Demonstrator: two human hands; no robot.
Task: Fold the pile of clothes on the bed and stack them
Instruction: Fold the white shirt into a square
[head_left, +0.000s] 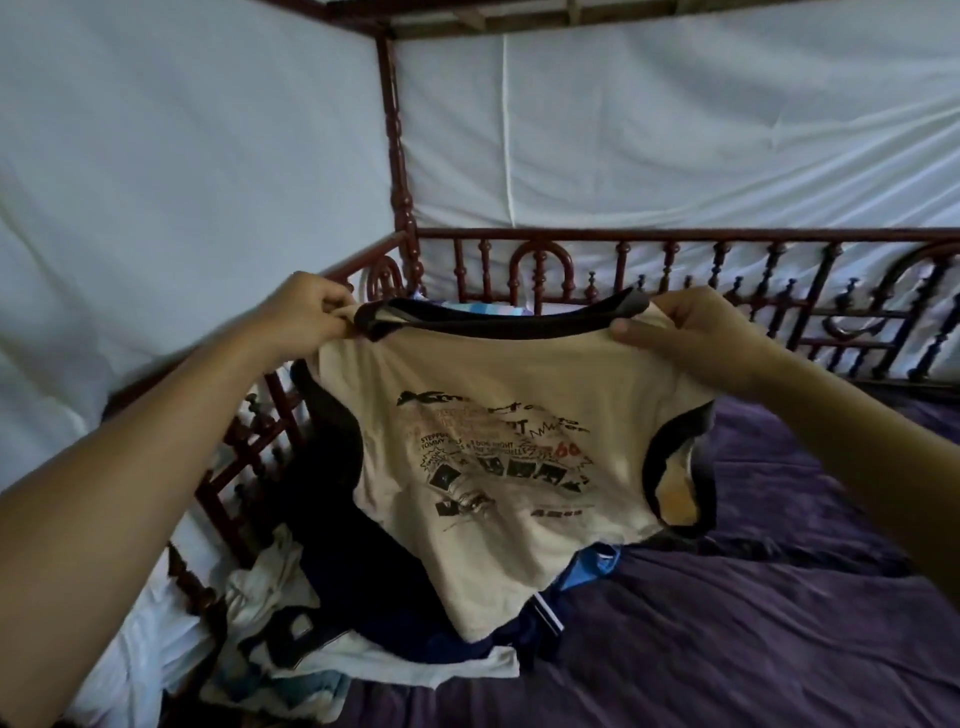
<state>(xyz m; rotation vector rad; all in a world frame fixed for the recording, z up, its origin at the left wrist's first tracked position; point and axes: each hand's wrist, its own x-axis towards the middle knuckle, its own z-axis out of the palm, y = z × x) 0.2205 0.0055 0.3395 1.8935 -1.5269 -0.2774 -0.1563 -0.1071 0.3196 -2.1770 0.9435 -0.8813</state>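
Above the loose pile (332, 623) on the bed (727, 649), holds the cream T-shirt (493, 441) spread, left grip (306, 312) and right grip (691, 332) each pinching a shoulder. Pull it level and taut; lay it print-down short of the rail (623, 234).

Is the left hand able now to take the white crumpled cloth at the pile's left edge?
Probably not yet: the left hand pinches the raised cream printed T-shirt with dark trim. The white crumpled cloth lies uncovered below that arm.
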